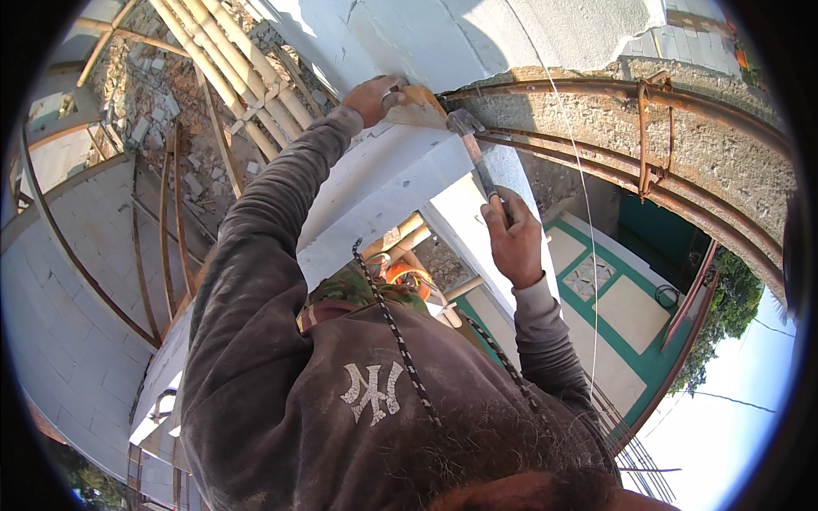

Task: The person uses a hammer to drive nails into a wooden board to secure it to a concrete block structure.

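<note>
My right hand (515, 237) grips the handle of a hammer (479, 160). The hammer's metal head is up against or just beside the right end of a light brown piece that looks like wood (417, 109). This piece lies along the top of a pale block wall (375, 200), close to a grey-white wall face (400, 43). My left hand (371, 99) has its fingers bent around the left end of the brown piece. How far the fingers reach around it is partly hidden.
Rusty reinforcing bars (588, 162) run right from the hammer along a rough concrete beam (707, 128). A thin string (573, 140) hangs across the right side. Bamboo poles (239, 64) stand at upper left above rubble (158, 111). Below is an orange round object (407, 277).
</note>
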Tool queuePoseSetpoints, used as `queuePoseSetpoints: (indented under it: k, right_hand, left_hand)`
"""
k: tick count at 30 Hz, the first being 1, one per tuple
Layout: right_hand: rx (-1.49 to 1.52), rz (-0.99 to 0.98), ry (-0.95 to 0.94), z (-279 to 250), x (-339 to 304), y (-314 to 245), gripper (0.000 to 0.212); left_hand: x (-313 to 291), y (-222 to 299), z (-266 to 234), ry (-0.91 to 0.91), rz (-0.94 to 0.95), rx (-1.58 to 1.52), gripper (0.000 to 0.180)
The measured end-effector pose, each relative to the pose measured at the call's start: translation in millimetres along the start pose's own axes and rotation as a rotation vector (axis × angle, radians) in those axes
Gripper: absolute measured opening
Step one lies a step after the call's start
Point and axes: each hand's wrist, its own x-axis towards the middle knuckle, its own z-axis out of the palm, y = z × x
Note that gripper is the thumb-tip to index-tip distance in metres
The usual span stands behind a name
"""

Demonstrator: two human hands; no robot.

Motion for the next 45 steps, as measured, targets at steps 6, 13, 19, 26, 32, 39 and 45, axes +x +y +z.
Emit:
queuePoseSetpoints:
  k: [6, 13, 19, 26, 32, 39, 45]
  right_hand:
    - [0.005, -0.008, -0.003, 0, 2, -2, 0.035]
    - [-0.065, -0.195, -0.056, -2, 16, -15, 0.033]
    - [-0.145, -0.252, -0.196, 1, 35, -39, 0.034]
    - [-0.208, -0.257, -0.279, 9, 56, -59, 0.034]
    - [-0.121, -0.231, -0.160, 8, 45, -46, 0.031]
    - [-0.218, -0.076, -0.154, 15, 43, -11, 0.027]
    - [-0.203, -0.060, -0.162, 21, 47, -11, 0.025]
  left_hand:
    - [-2, 10, -5, -0.001, -0.070, -0.076, 0.034]
    - [-19, 19, 32, 0.269, -0.413, -0.245, 0.050]
    - [-23, -16, 74, 0.126, -0.717, -0.622, 0.058]
    - [-31, -8, 73, 0.067, -0.479, -0.954, 0.038]
    - [-32, 3, 64, 0.063, -0.516, -0.643, 0.046]
    - [-24, 16, 46, -0.017, -0.624, -0.610, 0.052]
    - [-23, 10, 37, -0.052, -0.626, -0.596, 0.054]
